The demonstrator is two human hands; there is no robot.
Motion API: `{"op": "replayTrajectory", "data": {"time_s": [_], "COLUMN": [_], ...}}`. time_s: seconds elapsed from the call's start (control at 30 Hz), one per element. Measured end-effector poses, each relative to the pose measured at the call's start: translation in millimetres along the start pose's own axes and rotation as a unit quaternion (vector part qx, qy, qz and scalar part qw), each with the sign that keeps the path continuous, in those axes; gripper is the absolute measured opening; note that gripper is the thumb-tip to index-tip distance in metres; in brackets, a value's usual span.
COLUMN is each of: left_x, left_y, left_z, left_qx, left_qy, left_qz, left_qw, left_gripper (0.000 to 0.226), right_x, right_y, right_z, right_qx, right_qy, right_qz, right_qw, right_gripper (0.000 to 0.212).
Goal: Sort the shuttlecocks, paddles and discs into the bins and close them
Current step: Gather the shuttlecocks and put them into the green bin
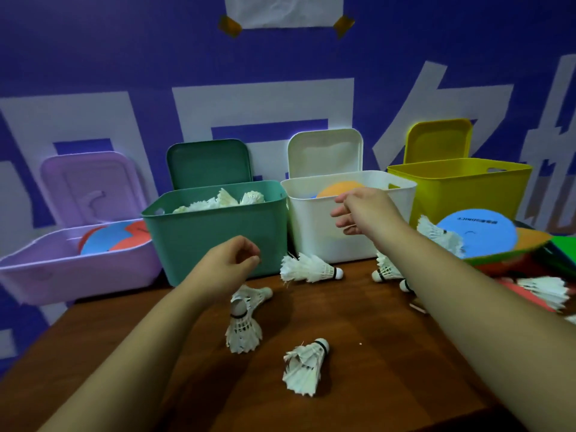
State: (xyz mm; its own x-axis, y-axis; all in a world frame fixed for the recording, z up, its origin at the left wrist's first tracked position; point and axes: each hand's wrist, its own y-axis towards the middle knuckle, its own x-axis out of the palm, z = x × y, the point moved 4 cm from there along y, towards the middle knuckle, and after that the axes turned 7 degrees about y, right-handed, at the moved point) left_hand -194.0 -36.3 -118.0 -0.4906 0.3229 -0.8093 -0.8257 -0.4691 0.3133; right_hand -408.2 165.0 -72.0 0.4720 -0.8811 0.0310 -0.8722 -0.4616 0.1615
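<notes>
Main risk: knocking loose shuttlecocks (311, 268) off the surface (374, 353) with a low sweep, since several lie right under both arms.

Second: crushing feathers, either by a hard squeeze or by pressing more onto the heap already up near the rim of the green bin (215, 232). Likely then to foul the lid (208, 163) at closing.

Third: mis-sorting, with discs already in two places: an orange disc (339, 188) in the white bin (311, 232), blue and red ones in the purple bin (78, 266).

Also possible: shoving a light bin backward with a careless reach.

Low before the green bin, left hand (230, 263), grip curled in, thumb to fingers, nothing seen in it. Raised at the white bin's front, right hand (361, 210), grip loosely spread, holding nothing.

Around: yellow bin (461, 188) far right, contents hidden. All four lids up, leaning back.

To the right, a blue disc (477, 235) atop a stack (530, 244) of flat coloured pieces, paddles or discs, hard to tell, with more shuttlecocks on and beside it. In the way of that stack: the right forearm (467, 291) itself, plus shuttlecocks at the white bin's foot.
</notes>
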Motion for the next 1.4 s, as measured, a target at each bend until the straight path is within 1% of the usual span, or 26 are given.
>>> {"op": "replayTrajectory", "data": {"time_s": [0.1,0.2,0.27,0.3,0.4,0.47,0.57,0.7,0.83,0.9,0.97,1.03,1.1,1.2,1.27,1.33,1.4], "left_x": [6.2,19.6,25.6,27.1,28.8,31.1,33.2,32.8,30.2,27.0,23.3,20.0,15.7,3.9,-9.1,-25.5,-44.6], "left_y": [-10.2,-20.8,-26.1,-27.4,-29.9,-31.9,-29.8,-23.8,-24.2,-24.3,-25.8,-28.2,-30.3,-30.2,-28.0,-24.1,-18.8], "left_z": [-23.0,-42.3,-50.9,-53.9,-57.3,-58.4,-63.3,-69.9,-72.3,-74.2,-74.5,-73.6,-68.9,-58.4,-51.4,-43.6,-34.2], "left_qx": [-0.019,-0.049,-0.077,-0.086,-0.092,-0.097,-0.097,-0.093,-0.105,-0.112,-0.121,-0.129,-0.123,-0.089,-0.058,-0.033,-0.015], "left_qy": [-0.016,-0.064,-0.114,-0.122,-0.107,-0.102,-0.075,-0.038,-0.037,-0.042,-0.067,-0.095,-0.111,-0.14,-0.166,-0.182,-0.175], "left_qz": [-0.015,-0.035,-0.046,-0.053,-0.079,-0.097,-0.099,-0.06,-0.026,-0.003,0.032,0.068,0.108,0.176,0.232,0.289,0.343], "left_qw": [1.0,0.996,0.989,0.987,0.987,0.985,0.988,0.993,0.993,0.993,0.99,0.985,0.98,0.97,0.957,0.939,0.923], "left_gripper": [0.009,0.025,0.035,0.037,0.028,0.027,0.023,0.009,0.009,0.011,0.011,0.011,0.013,0.013,0.009,0.007,0.007], "right_x": [27.2,49.7,58.5,62.9,76.1,79.8,80.7,87.8,108.6,117.7,121.6,120.3,115.4,104.4,97.5,90.7,86.7], "right_y": [-12.7,-20.3,-21.8,-22.6,-29.0,-36.5,-50.5,-82.0,-104.0,-106.7,-107.0,-106.0,-103.6,-96.7,-91.0,-84.9,-79.7], "right_z": [25.9,47.6,57.4,62.9,81.9,87.0,78.3,67.2,70.8,77.3,79.7,77.8,74.7,69.9,67.4,67.1,70.4], "right_qx": [-0.021,-0.053,-0.097,-0.119,-0.169,-0.182,-0.196,-0.218,-0.213,-0.215,-0.216,-0.22,-0.223,-0.23,-0.233,-0.237,-0.232], "right_qy": [-0.054,-0.113,-0.182,-0.209,-0.241,-0.239,-0.218,-0.199,-0.217,-0.255,-0.247,-0.219,-0.191,-0.122,-0.085,-0.069,-0.075], "right_qz": [-0.044,-0.066,-0.062,-0.063,-0.083,-0.098,-0.16,-0.271,-0.381,-0.402,-0.397,-0.378,-0.35,-0.278,-0.225,-0.18,-0.156], "right_qw": [0.997,0.99,0.977,0.969,0.952,0.949,0.943,0.916,0.873,0.853,0.857,0.872,0.89,0.925,0.942,0.952,0.957], "right_gripper": [0.029,0.028,0.023,0.021,0.022,0.021,0.017,0.014,0.036,0.04,0.033,0.027,0.025,0.022,0.02,0.02,0.02]}}
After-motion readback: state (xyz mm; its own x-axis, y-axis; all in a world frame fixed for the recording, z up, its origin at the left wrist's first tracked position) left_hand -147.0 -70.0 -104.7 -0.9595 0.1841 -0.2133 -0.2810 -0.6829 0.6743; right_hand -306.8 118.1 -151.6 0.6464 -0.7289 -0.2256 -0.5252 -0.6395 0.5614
